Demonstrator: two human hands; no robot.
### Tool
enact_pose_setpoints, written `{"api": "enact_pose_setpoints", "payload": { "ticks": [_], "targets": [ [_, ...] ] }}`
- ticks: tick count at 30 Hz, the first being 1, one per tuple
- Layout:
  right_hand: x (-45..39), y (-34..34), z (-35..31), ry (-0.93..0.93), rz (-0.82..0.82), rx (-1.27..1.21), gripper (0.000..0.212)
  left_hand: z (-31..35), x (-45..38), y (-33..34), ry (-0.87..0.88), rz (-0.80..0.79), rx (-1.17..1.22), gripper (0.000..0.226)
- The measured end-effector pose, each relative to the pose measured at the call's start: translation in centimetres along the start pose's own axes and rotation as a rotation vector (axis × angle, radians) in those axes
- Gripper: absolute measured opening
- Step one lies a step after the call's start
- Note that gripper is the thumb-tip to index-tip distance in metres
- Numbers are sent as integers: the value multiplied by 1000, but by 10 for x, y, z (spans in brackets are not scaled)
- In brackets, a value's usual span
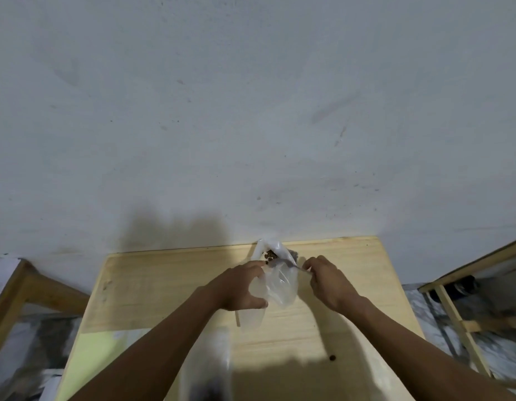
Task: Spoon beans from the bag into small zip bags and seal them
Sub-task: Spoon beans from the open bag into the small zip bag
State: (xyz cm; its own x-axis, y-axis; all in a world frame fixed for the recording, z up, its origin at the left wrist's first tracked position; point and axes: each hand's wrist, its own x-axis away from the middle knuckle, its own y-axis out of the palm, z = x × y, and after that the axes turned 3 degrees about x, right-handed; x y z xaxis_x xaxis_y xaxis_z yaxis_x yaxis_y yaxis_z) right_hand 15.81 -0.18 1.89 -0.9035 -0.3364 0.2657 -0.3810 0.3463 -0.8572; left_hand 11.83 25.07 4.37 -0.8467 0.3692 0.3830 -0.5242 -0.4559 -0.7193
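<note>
**Spoon at the mouth of the small bag, both hands up over the table**

L hand is curled round a small clear zip bag, fingers on its left side w/ thumb near the bottom edge, holding it above the wooden table. The bag hangs mostly limp & crumpled; can't tell if anything is inside it yet.

R hand pinches the handle end of a metal spoon btwn thumb & fingertips. Spoon runs roughly level, leftwards from the R hand toward the L fingertips, bowl right at the top of the small bag. A few brown beans show at the bowl end, but blur makes it hard to say whether they sit in the spoon or in the bag behind.

Behind the hands, near the far edge of the table by the wall, a white plastic bag stands open w/ beans visible at its mouth.

Another clear plastic bag lies on the near part of the table btwn the forearms, blurred; contents not readable. One stray bean lies on the tabletop, near the R forearm, well apart from the bags.

Wooden frames stand either side: one at left, one at right
</note>
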Motion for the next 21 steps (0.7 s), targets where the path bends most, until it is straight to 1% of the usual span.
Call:
{"api": "enact_pose_setpoints", "payload": {
  "ticks": [2, 3, 5, 6, 8, 9, 11, 14, 17, 19, 21],
  "targets": [
    [-4, 6, -7, 9, -64, 142, 39, 0, -8, -4, -14, -57, -12, 61],
    [-5, 8, -9, 11, -68, 196, 41, -1, -11, -4, -17, -68, -20, 57],
    [-6, 7, -10, 18, -46, 266, 43, -3, -11, -4, 9, -42, -36, 55],
    [-6, 6, -9, 32, -29, 279, 44, -5, -9, -2, 48, 5, -64, 57],
    [-4, 4, -5, 66, 20, 256, 43, -9, -1, 8, 129, 123, -142, 64],
    [-3, 2, -3, 76, 54, 216, 42, -11, 3, 13, 159, 175, -170, 64],
    [0, 2, 0, 39, 114, 108, 44, -15, 11, 24, 182, 221, -193, 61],
    [6, 6, 2, -48, 157, 41, 50, -16, 15, 32, 160, 228, -192, 63],
    [4, 9, 0, -15, 215, 33, 52, -13, 15, 34, 184, 229, -226, 62],
    [0, 9, -3, -11, 229, 56, 48, -10, 15, 36, 210, 222, -271, 61],
    [-5, 9, -6, -26, 247, 33, 39, -6, 14, 37, 211, 212, -311, 61]
  ]
}}
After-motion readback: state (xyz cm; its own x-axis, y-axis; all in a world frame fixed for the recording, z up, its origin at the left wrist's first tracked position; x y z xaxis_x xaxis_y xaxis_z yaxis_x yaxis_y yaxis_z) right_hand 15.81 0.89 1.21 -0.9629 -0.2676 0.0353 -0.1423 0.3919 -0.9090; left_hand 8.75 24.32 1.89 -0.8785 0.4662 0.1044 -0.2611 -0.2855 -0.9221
